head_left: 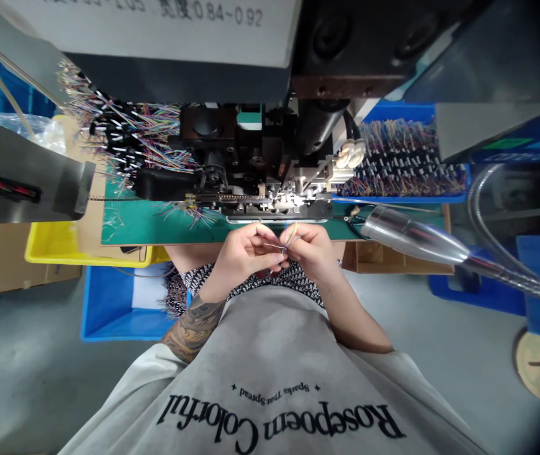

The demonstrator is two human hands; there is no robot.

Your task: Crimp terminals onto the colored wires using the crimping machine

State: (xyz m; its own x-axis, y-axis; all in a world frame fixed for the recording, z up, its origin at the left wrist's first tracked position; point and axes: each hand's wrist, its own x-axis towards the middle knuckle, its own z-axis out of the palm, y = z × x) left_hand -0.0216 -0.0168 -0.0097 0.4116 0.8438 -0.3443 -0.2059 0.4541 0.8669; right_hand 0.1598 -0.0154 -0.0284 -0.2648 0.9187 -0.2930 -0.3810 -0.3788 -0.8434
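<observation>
My left hand (246, 256) and my right hand (310, 249) meet in front of the machine, just past the near edge of the green mat. Between them are thin coloured wires (291, 235), one of them yellow-green. Both hands pinch these wires with thumb and fingertips. Fingers hide the rest of the bundle. Right behind my hands stands a crimping machine (255, 158) with a brightly lit work point (293, 201). Some loose wire ends (198, 215) lie on the mat to the left.
Bundled wires (141, 139) pile up left of the machine; a blue bin (395, 198) of more bundles stands at right. A metal gooseneck lamp (414, 237) reaches in from the right. A yellow tray (52, 243) and a blue crate (127, 332) sit at left. A reel strip (122, 199) feeds in.
</observation>
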